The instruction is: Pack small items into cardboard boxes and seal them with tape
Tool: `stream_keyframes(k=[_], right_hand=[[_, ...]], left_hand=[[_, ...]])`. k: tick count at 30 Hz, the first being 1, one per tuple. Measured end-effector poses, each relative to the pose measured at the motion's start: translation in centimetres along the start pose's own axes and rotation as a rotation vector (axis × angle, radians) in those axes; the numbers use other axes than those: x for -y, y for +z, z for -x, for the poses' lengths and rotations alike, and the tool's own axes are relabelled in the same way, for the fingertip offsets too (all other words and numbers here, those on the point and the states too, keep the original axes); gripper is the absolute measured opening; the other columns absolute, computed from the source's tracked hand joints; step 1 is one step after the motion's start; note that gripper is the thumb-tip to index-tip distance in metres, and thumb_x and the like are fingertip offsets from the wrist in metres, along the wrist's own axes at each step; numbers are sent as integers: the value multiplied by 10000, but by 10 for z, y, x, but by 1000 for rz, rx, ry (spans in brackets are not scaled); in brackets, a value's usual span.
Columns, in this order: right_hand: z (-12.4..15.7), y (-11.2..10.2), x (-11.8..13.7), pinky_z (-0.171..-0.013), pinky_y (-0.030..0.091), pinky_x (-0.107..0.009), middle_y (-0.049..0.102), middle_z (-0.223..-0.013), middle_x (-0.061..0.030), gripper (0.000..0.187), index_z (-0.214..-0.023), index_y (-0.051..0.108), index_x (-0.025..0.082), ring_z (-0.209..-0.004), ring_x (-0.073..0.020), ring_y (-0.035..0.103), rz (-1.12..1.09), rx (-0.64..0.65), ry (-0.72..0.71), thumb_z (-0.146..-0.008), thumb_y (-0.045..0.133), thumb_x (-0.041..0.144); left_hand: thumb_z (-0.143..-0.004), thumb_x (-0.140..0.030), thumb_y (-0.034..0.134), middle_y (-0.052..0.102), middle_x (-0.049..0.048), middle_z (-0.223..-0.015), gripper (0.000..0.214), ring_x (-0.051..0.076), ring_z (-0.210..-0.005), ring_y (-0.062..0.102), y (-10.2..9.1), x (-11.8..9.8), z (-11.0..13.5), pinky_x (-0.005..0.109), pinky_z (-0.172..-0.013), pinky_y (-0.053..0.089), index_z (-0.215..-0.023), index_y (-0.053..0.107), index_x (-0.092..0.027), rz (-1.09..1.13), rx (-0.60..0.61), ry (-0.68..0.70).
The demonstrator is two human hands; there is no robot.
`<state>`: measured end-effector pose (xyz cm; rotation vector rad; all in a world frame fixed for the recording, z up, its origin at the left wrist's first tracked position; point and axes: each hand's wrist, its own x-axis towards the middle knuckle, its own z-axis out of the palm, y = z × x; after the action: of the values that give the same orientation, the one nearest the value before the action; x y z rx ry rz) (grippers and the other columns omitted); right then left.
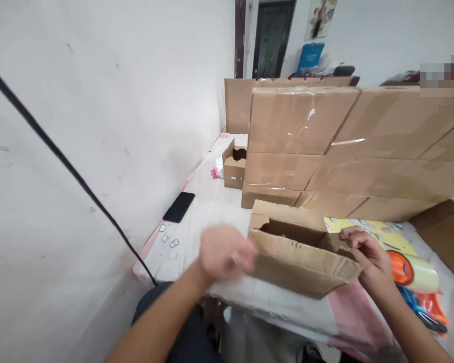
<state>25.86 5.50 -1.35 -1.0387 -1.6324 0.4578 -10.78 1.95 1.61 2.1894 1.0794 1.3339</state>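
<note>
An open cardboard box (302, 257) sits near the table's front edge, its top flaps up and its inside dark. My right hand (371, 257) is at the box's right end, with bent fingers closed on the end flap. Beside the box's left end, my left hand (227, 252) is smeared by motion. Its fingers look curled, but whether they hold anything is too blurred to make out. Several small white stickers (174, 243) lie on the tablecloth to the left of that hand.
A black phone (179, 206) lies by the wall. Behind the box stand large taped cartons (287, 121) and a small open carton (234, 174). At the right are a tape roll (423, 273) with an orange core and an orange-and-blue tape dispenser (419, 305). A black cable (68, 159) crosses the left side.
</note>
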Motion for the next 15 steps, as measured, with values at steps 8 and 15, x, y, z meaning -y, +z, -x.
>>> stream_keyframes(k=[8, 15], right_hand=[[14, -17, -13, -838, 504, -411, 597, -1103, -70, 143, -855, 614, 272, -1063, -260, 603, 102, 152, -77, -844, 543, 148], [10, -20, -37, -698, 589, -421, 451, -1400, -94, 704, -1448, 367, 479, -773, -192, 679, 2, -53, 84, -853, 612, 194]], left_hand=[[-966, -395, 578, 643, 75, -1130, 347, 175, -927, 644, -16, 141, -145, 372, -811, 568, -1216, 584, -153, 0, -582, -925], [-948, -388, 616, 625, 96, -1234, 380, 216, -1049, 643, 5, 208, -185, 427, -883, 574, -1255, 588, -165, 89, -425, -1054]])
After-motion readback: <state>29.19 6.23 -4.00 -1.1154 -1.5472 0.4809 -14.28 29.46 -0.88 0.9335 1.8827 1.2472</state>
